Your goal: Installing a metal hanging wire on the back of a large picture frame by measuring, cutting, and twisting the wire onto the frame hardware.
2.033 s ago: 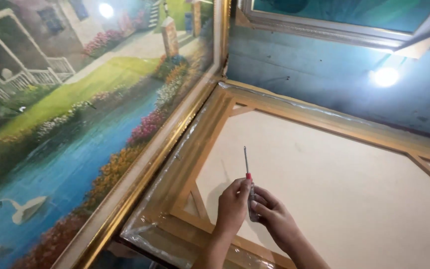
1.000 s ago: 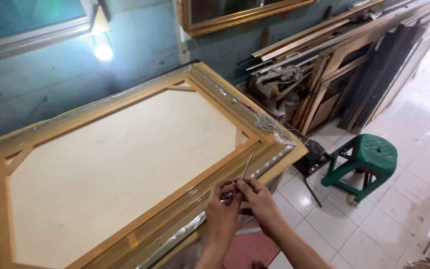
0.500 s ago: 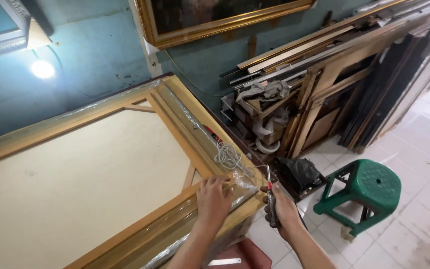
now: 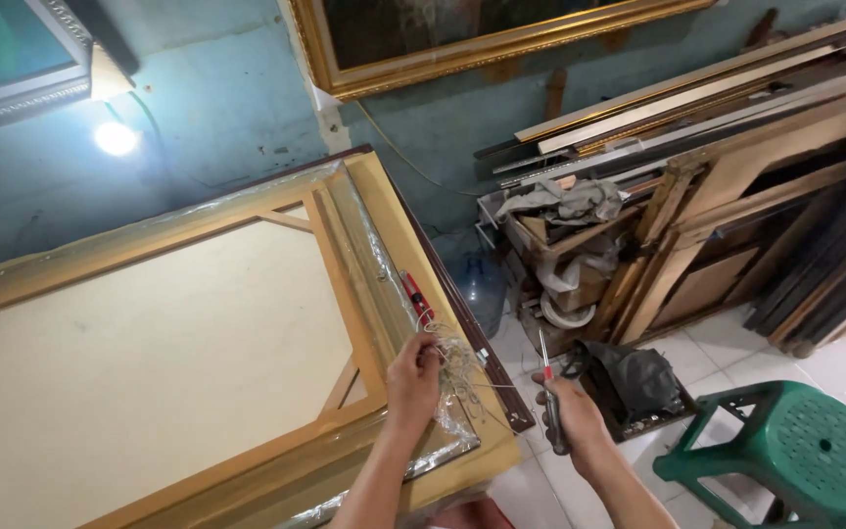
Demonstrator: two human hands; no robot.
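Now that I've shifted to the frame's (image 4: 384, 245) corner, my left hand (image 4: 413, 377) pinches tangled wire (image 4: 457, 362) while my right hand (image 4: 568, 416) grips the screwdriver (image 4: 550, 402), lifted clear.

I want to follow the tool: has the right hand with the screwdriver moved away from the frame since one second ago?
Yes. The right hand with the screwdriver was over the frame corner beside the left hand; now it is off the edge, over the floor.

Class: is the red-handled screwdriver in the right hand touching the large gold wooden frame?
Apart. The head view shows the screwdriver held beside the frame, with floor between.
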